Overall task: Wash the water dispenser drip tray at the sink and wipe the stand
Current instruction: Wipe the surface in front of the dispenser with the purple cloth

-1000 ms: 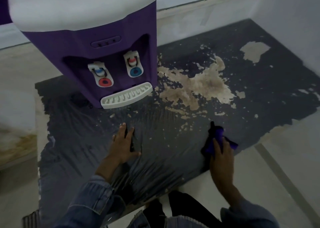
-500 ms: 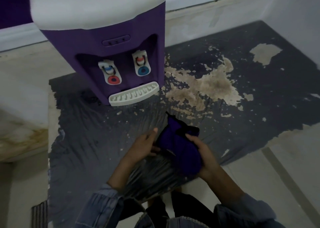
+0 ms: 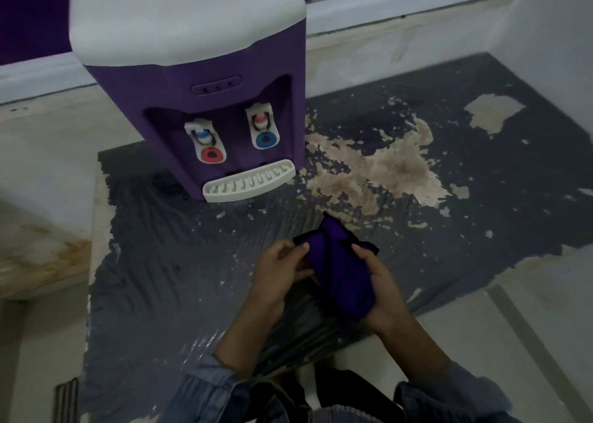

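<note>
While both hands meet above the near middle of the scene, they hold a crumpled purple cloth with dark edging (image 3: 337,262) between them, lifted clear of the surface. The left hand (image 3: 280,273) pinches the cloth's left edge between its thumb and curled fingers. The right hand (image 3: 382,286) cups the bundle from the right, with its thumb laid over the top. Its other fingers are hidden under the fabric, so I cannot tell how they lie. Blue denim sleeves (image 3: 205,387) cover both forearms and are cut off by the near edge.

Farther back and to the left stands the purple plastic water dispenser with a white top (image 3: 192,85), whose top is cropped by the far edge. The white slotted plastic drip tray (image 3: 250,185) sits in place at the dispenser's foot, its far side tucked under the recess. Two white taps hang above it: the left tap with a red disc (image 3: 210,154) and the right tap with a blue disc (image 3: 265,138). A small panel above the taps is too dim to read.

Everything rests on the flat stand with a peeling dark grey coating (image 3: 154,262). The coating is worn through to beige patches (image 3: 378,169) on the right. The dim light blurs fine detail.
</note>
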